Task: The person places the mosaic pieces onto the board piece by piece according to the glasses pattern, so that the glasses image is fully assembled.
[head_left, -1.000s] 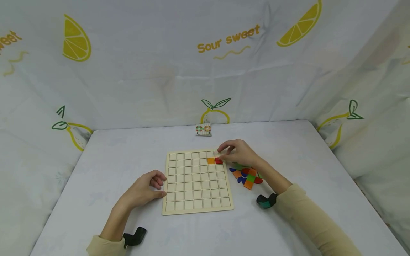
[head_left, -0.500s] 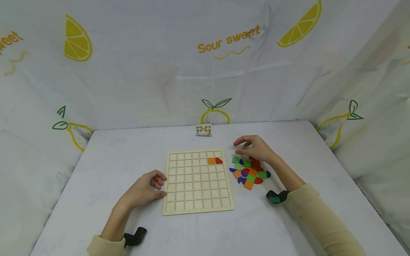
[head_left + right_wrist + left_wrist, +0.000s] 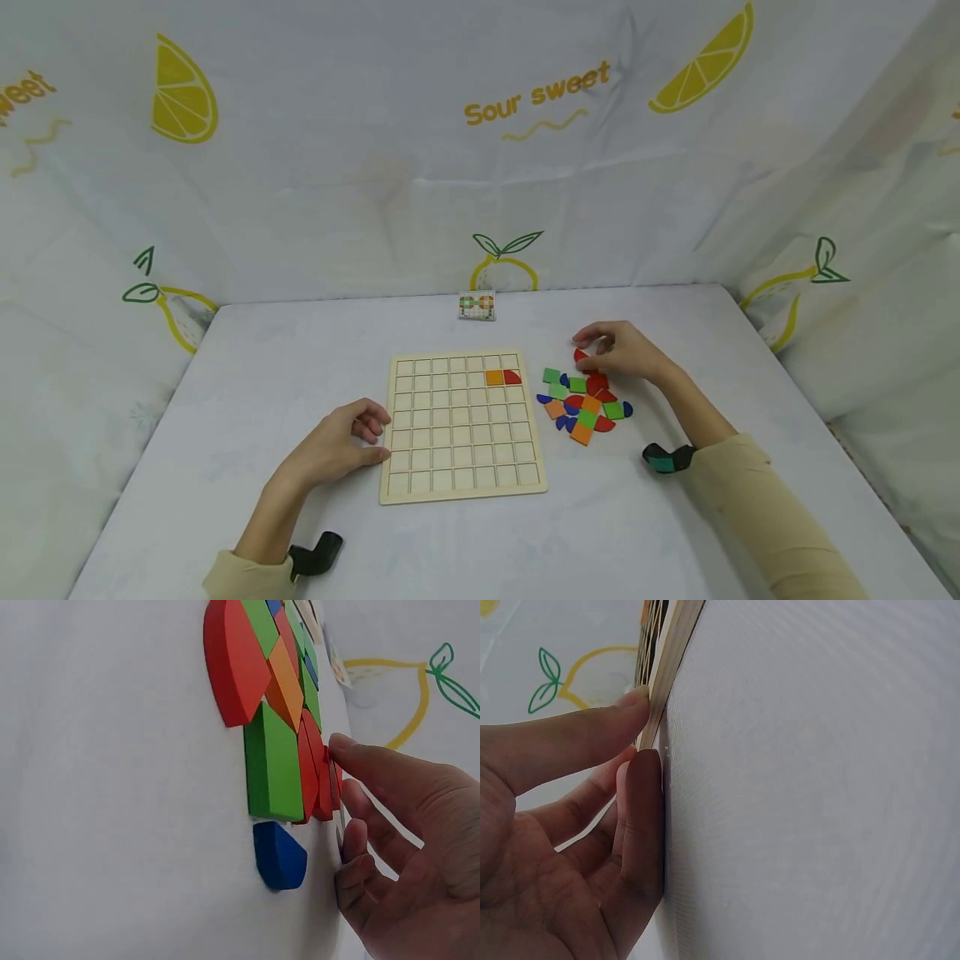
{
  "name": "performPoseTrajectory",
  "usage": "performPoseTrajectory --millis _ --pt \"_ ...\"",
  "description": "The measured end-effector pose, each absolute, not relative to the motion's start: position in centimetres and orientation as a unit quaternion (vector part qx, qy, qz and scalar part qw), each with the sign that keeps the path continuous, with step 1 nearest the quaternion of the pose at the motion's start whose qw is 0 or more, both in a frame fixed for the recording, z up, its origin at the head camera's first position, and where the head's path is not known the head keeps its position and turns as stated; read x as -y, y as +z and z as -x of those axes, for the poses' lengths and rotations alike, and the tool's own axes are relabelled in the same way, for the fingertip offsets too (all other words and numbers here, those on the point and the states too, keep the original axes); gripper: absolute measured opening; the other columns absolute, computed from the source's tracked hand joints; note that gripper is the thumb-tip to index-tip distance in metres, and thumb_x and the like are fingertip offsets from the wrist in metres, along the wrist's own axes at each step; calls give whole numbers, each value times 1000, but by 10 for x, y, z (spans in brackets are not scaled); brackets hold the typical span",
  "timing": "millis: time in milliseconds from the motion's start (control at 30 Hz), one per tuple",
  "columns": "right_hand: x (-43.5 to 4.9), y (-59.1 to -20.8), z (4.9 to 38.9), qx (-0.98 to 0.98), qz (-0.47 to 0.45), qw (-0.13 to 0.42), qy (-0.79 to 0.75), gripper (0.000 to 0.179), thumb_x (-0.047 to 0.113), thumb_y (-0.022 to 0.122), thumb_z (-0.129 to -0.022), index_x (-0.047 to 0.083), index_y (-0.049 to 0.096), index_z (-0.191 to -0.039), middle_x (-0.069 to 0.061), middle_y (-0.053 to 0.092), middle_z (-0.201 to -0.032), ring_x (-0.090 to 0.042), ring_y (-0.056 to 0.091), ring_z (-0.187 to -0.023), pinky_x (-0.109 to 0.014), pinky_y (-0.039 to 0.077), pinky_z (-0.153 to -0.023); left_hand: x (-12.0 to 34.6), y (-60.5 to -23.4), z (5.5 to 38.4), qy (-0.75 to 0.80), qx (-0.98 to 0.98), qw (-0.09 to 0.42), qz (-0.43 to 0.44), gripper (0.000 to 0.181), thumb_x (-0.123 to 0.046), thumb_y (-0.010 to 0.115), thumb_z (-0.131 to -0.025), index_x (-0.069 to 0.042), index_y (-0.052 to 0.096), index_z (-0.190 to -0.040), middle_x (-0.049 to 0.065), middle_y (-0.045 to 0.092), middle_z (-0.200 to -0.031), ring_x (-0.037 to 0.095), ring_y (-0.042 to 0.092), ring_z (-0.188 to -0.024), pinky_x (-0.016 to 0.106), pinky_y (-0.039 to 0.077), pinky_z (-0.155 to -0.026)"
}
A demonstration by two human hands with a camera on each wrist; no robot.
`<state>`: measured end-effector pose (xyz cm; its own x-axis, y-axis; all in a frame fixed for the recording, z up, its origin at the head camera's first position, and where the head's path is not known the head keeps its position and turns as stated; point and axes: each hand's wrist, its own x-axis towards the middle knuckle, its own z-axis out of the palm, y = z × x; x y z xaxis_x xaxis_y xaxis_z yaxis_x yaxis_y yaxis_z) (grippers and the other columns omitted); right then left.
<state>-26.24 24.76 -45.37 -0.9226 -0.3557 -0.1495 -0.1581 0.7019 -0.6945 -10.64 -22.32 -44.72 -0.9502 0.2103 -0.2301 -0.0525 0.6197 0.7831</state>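
A pale wooden grid board [image 3: 462, 458] lies flat on the white table, with an orange square tile [image 3: 494, 377] and a red quarter-round tile [image 3: 512, 377] in its upper right cells. My left hand [image 3: 335, 443] rests at the board's left edge. In the left wrist view its thumb and fingertips touch the edge [image 3: 662, 675] without wrapping round it. At the far end of the tile pile, my right hand [image 3: 626, 350] pinches a red curved tile [image 3: 580, 356] between thumb and fingers. Part of that tile is hidden behind the hand.
Right of the board lies a loose pile of green, red, blue and orange tiles [image 3: 587, 418]. A blue tile [image 3: 279, 856] sits at the pile's near end. A small pattern card [image 3: 477, 305] stands near the table's back edge, before a lemon-print cloth.
My right hand has left the red tile on the board and moved right, past the pile, to another red tile. My left hand has stayed at the board's edge.
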Motion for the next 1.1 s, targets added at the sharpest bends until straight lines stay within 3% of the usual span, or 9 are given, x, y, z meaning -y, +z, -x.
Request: performPoseTrajectory --millis 533,1100 --pt "-251 -455 265 -914 145 158 -346 39 25 87 -94 5 77 -126 -8 65 -98 -23 55 -94 -21 46 -71 223 -448 106 431 -889 152 -41 41 -3 89 -84 -5 67 -119 5 63 -100 18 60 -92 25 47 -82" --pt "-245 -456 261 -926 146 125 -326 37 25 87 -93 3 77 -121 -9 69 -98 -22 55 -90 -21 47 -70 223 -448 106 433 -888 150 -44 41 -3 89 -84 -4 67 -118 5 62 -100 18 60 -92 25 47 -82"
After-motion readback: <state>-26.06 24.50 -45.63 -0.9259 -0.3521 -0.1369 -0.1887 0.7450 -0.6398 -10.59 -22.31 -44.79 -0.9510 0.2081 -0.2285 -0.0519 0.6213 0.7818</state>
